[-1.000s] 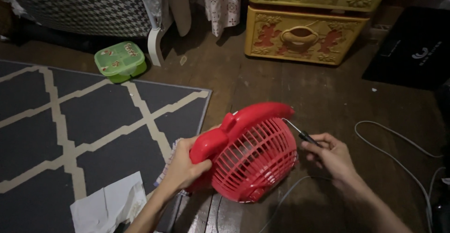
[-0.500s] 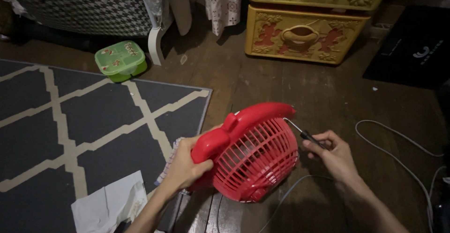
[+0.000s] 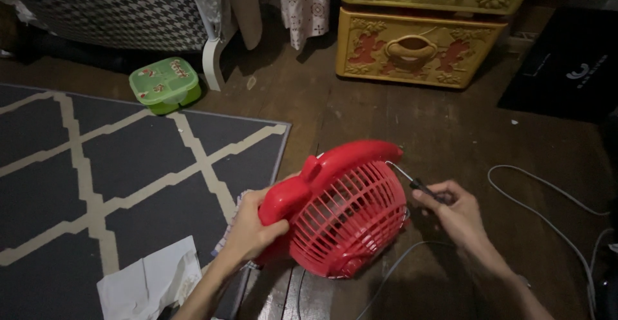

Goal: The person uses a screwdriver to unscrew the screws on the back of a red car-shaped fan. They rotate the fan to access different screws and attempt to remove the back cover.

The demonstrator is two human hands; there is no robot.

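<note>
Near the lower edge, a crumpled white paper [image 3: 149, 280] lies on the grey patterned rug [image 3: 96, 165], whose border runs just beside the left hand [image 3: 252, 231]. Bare wooden floor [image 3: 360, 120] lies open to the right and beyond, crossed by a grey cable [image 3: 547, 194]. The red fan [image 3: 341, 214] rests on the floor, grille tilted toward the viewer, red arm running lower-left to upper-right. Left fingers close around its base; right hand [image 3: 454, 212] grips a screwdriver [image 3: 412, 181], tip at the grille's upper right rim. Farther: green lunchbox [image 3: 165, 84], yellow drawers [image 3: 415, 46].
</note>
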